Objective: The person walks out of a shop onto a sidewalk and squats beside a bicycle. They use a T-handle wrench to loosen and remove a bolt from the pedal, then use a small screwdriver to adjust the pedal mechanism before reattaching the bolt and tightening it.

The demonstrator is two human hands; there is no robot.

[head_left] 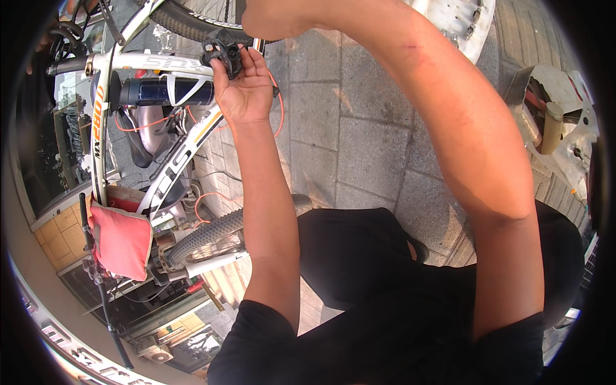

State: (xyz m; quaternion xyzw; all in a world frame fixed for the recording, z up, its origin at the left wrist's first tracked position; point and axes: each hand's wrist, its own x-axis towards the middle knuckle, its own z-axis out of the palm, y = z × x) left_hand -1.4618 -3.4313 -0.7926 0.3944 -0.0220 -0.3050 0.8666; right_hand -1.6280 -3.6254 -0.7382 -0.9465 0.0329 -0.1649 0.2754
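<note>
My left hand (246,90) is closed around a black pedal (224,52) beside the white bicycle frame (170,61), its thumb and fingertips on the pedal's sides. My right hand (273,14) is curled at the top edge, above and to the right of the pedal, near the rear tyre (176,19); what it grips is hidden and cut off by the frame's edge. A dark blue cylinder (170,91) is mounted on the bicycle just left of my left wrist.
The bicycle lies along the left, with a red pad (122,244), handlebar (109,314) and front tyre (205,237). Orange hoses run behind it. Paving (359,167) spans the middle. At right stand a white panel (475,25) and a metal tray (571,154) holding several items.
</note>
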